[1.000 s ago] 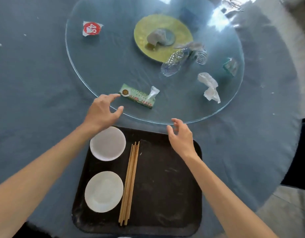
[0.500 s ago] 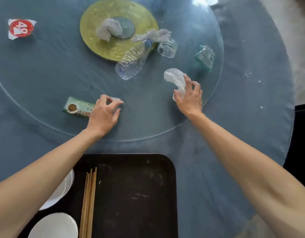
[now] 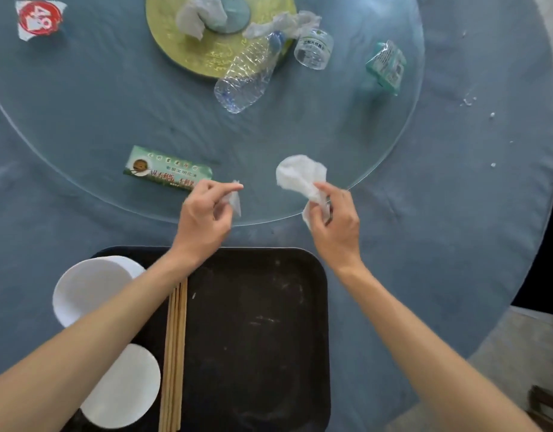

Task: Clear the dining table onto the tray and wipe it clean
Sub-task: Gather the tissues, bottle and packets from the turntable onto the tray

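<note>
Both hands have lifted litter: left hand [image 3: 203, 218] pinches a scrap [image 3: 234, 199], right hand [image 3: 336, 226] a tissue [image 3: 300, 176]; drop both onto the tray [image 3: 256, 338] below.

A pale floor [image 3: 515, 347] shows beyond the table edge, with a dark chair [image 3: 549, 244] beside it.

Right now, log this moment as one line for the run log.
left hand: pinching small wrapper scrap | right hand: holding crumpled tissue | both above glass turntable edge | tray: bowls, chopsticks
</note>
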Demonstrator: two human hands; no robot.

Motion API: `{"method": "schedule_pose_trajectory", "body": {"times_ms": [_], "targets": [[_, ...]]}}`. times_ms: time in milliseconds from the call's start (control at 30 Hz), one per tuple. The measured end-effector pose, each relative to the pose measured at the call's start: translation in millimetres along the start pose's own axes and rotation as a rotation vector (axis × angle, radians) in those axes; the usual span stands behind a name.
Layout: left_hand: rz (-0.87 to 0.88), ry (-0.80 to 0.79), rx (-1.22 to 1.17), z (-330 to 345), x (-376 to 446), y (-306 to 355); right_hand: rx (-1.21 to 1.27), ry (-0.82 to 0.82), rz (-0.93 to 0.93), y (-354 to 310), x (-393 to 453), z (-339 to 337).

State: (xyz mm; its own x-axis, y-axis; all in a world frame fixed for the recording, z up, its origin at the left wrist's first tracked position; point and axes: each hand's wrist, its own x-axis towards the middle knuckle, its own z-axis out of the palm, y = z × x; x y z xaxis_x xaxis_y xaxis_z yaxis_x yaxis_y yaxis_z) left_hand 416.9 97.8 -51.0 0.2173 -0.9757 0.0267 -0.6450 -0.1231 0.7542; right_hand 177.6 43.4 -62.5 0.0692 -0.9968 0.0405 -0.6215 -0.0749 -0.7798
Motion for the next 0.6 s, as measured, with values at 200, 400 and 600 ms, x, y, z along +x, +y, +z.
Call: {"method": "schedule_pose_trajectory", "body": {"times_ms": [200, 400, 600], "targets": [[0.023, -0.134, 0.004, 10.2, -110.2, -9.5, -0.071, -0.262, -0.009, 5.0, -128.6, 1.7], [0.018, -0.246, 0.071, 24.2, -169.3, -31.1, -0.214, -0.412, 0.011, 20.5, -168.0, 7.3], [0.102, -0.149, 0.124, 9.2, -146.4, -7.6, -0.394, -0.378, -0.073, 2.7, -143.5, -10.2]]}}
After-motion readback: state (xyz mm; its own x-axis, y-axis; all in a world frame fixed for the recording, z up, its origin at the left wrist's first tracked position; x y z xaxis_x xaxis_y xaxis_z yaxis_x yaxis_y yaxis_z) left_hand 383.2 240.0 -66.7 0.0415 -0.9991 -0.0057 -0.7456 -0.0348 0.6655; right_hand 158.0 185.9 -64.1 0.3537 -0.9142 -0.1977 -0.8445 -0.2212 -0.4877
